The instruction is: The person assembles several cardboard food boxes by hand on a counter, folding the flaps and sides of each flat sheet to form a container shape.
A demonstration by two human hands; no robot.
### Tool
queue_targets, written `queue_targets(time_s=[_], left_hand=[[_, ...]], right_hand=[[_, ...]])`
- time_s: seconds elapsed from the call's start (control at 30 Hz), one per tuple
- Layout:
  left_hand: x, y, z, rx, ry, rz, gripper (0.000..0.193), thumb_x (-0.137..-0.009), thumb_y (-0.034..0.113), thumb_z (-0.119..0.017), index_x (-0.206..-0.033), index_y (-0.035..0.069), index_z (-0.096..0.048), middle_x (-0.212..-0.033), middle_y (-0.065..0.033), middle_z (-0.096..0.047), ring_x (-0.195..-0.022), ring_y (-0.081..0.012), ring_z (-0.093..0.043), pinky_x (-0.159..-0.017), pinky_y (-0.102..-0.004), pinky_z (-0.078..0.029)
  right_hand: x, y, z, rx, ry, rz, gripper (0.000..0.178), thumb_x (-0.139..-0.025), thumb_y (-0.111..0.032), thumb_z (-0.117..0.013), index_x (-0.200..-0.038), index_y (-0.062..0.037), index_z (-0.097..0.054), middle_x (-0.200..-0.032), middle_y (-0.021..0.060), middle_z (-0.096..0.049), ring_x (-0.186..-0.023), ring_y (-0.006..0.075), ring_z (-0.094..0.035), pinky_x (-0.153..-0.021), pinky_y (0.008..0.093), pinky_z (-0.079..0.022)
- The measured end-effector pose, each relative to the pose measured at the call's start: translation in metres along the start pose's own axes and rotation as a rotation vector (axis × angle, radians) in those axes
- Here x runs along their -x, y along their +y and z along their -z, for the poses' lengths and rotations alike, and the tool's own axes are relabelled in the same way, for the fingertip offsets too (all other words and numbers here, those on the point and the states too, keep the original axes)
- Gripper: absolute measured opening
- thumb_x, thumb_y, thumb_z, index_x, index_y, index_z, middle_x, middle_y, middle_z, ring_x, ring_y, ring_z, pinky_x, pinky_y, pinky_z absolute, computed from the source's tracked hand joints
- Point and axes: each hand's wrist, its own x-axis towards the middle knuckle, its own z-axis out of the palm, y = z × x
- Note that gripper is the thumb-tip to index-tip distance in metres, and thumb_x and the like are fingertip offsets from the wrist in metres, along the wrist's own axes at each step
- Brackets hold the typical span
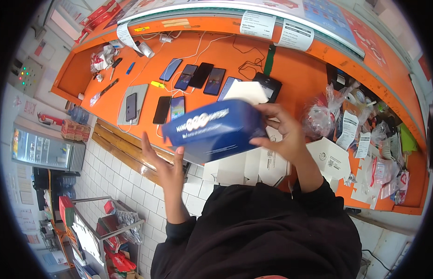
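Right hand [291,138] grips a blue box [216,132], its inside hidden; left hand [170,173], spread wide, perhaps touches it.

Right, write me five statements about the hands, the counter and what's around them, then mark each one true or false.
1. The right hand holds a dark blue box. True.
2. Both hands are clenched into fists. False: the left hand is open, its fingers spread.
3. A phone lies on a flat grey slab on the orange counter. True.
4. Everything underfoot is green carpet. False: the floor shows white tiles.
5. A clear plastic bag sits toward the right end of the counter. True.
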Motion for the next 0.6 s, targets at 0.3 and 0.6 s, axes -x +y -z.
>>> queue_targets(time_s=[0.3, 0.6], left_hand=[[0.011, -0.014, 0.036, 0.662, -0.834, 0.622, 0.029, -0.094, 0.006, -0.061, -0.119, 0.003, -0.048, -0.093, -0.0040, -0.063, -0.056, -0.0035, -0.050, -0.043, -0.0194, -0.034], [0.033, -0.036, -0.015, 0.975, -1.368, 0.866, 0.025, -0.087, -0.004, -0.063, -0.111, 0.000, -0.063, -0.093, -0.0012, -0.068, -0.084, -0.0068, -0.063, -0.076, -0.0225, -0.050]], right_hand=[[0.035, 0.077, -0.006, 0.352, -0.297, -0.239, 0.077, -0.085, -0.030, -0.076, -0.148, -0.0098, -0.035, -0.146, 0.0133, -0.041, -0.138, 0.0245, -0.037, -0.112, 0.0441, -0.034], [0.035, 0.042, -0.067, -0.127, -0.374, -0.271, 0.021, -0.085, -0.013, -0.076, -0.089, -0.0033, -0.057, -0.082, -0.0028, -0.058, -0.074, 0.0029, -0.054, -0.068, 0.0205, -0.045]])
